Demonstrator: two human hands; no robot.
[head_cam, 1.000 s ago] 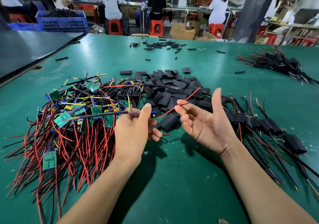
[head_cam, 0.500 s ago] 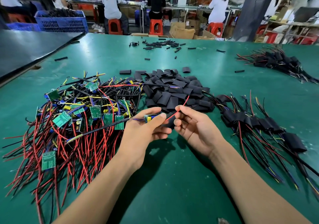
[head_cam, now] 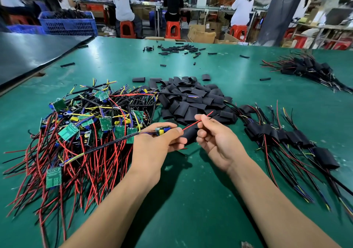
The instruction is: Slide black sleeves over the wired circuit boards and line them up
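Right hand, spread palm-up a second ago, has closed in on the left hand and now works at a black sleeve lying between the two; the left hand has barely shifted.

Left hand: thumb and curled fingers pinch a small circuit board, its yellow and blue parts showing above the thumb; the board's black cable trails away to the left across the heap of bare boards.

Right hand: fingers curled, thumb and forefinger pinching the red wire where it leaves the sleeve's far mouth, the wire's free end pointing up and to the right; the lower fingers seem to cradle the sleeve, though the grip there is partly hidden.

Governing relation: board, sleeve and red wire lie along one line, running left to right and rising slightly; the sleeve sits just to the right of the board, its near mouth facing the board's end and close by the left thumb tip, not yet over the board.

Judged step: wire threaded, board uncovered; the coming move is probably a draw of the sleeve leftward along this axis, or of the board rightward into it, the right hand being the nearer to the sleeve.

Surroundings: pile of loose sleeves beyond the hands; row of sleeved boards to the right on the green table, where the finished piece would join.
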